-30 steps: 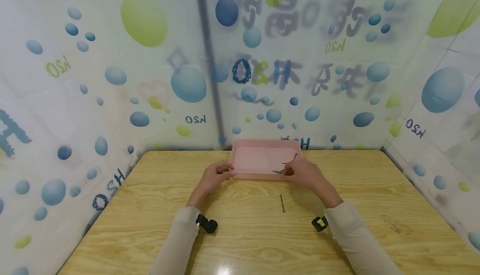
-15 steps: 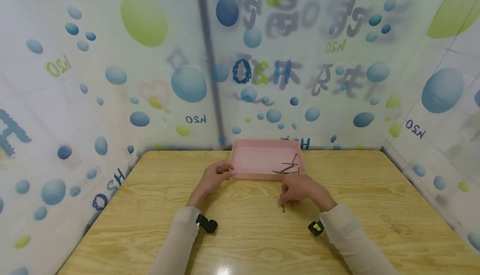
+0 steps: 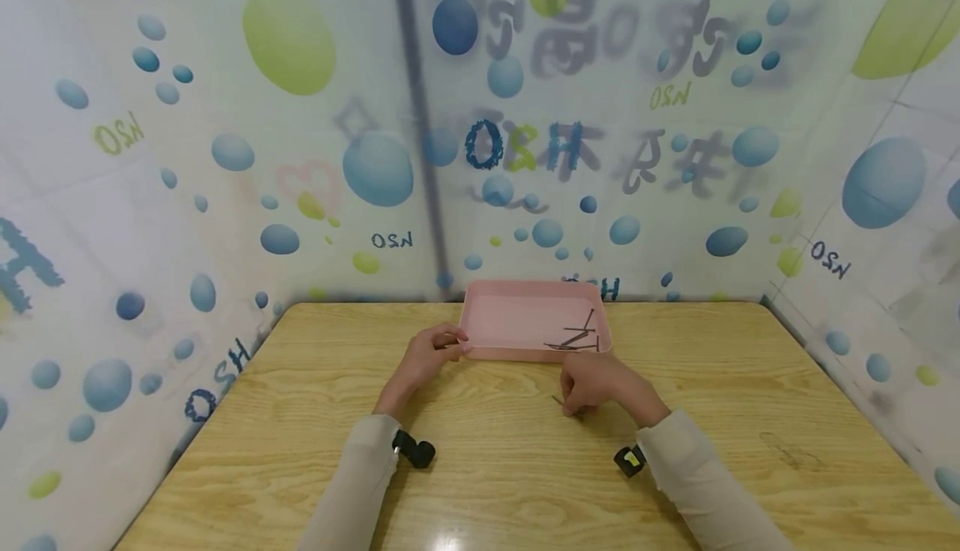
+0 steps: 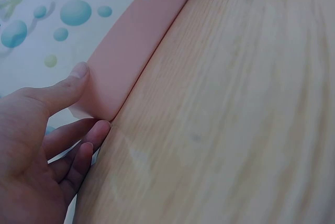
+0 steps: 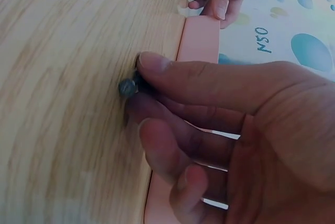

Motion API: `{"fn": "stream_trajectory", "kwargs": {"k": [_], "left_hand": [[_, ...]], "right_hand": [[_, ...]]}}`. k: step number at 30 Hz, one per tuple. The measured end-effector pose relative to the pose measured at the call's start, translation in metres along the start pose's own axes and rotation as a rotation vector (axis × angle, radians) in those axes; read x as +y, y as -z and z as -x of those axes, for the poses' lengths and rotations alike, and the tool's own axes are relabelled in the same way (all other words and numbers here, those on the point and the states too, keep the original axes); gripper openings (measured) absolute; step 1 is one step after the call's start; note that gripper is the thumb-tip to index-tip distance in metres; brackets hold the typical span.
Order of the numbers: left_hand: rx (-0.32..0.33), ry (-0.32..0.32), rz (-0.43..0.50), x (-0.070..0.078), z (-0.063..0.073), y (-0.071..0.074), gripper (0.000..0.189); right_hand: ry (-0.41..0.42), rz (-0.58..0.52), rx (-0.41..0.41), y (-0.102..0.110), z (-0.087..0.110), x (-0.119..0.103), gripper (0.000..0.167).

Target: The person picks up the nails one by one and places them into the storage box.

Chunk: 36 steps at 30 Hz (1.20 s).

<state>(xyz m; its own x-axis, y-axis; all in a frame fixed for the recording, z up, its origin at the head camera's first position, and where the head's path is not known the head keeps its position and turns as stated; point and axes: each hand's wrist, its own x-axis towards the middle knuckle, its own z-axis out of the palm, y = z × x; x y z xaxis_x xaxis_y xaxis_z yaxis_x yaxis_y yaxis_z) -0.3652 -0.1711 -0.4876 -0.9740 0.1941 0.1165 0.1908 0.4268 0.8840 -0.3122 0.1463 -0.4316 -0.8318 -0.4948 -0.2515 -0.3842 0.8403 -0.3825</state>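
A shallow pink tray [image 3: 517,353] stands at the far edge of the wooden table. My left hand [image 3: 431,357] holds its near left corner; in the left wrist view the thumb [image 4: 78,75] lies against the pink wall and the curled fingers come round below the corner. My right hand [image 3: 596,383], just in front of the tray's right part, pinches a thin dark nail [image 5: 127,87] between thumb and forefinger, its round head showing in the right wrist view. Several similar nails [image 3: 575,338] lie criss-crossed in the tray's right end.
Behind the tray hangs a pale curtain [image 3: 637,267] printed with blue and green drops, with more of it at both sides. The wooden table [image 3: 510,468] stretches toward me, with a faint outline mark [image 3: 791,449] on its right side.
My right hand has come back from the tray to the table and picked up the nail lying there, which has turned in the fingers. My left hand stays at the tray corner.
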Motion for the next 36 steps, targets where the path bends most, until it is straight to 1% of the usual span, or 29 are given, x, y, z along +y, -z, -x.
{"fn": "stream_trajectory", "kwargs": {"k": [7,12,15,24,30,36], "left_hand": [[0.005,0.011,0.003,0.0007,0.0012,-0.0002,0.016],[0.007,0.005,0.001,0.0004,0.0008,0.0001,0.015],[0.007,0.001,0.000,0.0003,0.0005,-0.0002,0.014],[0.007,-0.009,0.008,-0.0002,0.0002,-0.0009,0.017],[0.007,-0.008,0.029,0.0008,0.0002,-0.0018,0.025],[0.009,-0.009,0.027,0.0005,-0.0003,-0.0020,0.026]], "right_hand": [[0.028,0.016,0.006,0.0016,0.0003,0.0026,0.029],[0.036,0.033,0.028,0.0011,0.0000,0.0027,0.028],[0.034,0.042,0.041,0.0003,-0.0004,0.0029,0.028],[-0.009,0.107,0.083,-0.0001,-0.0025,0.0038,0.028],[-0.027,0.100,0.116,0.0044,0.0006,0.0038,0.025],[0.004,0.102,0.168,0.0082,0.0028,0.0049,0.026]]}}
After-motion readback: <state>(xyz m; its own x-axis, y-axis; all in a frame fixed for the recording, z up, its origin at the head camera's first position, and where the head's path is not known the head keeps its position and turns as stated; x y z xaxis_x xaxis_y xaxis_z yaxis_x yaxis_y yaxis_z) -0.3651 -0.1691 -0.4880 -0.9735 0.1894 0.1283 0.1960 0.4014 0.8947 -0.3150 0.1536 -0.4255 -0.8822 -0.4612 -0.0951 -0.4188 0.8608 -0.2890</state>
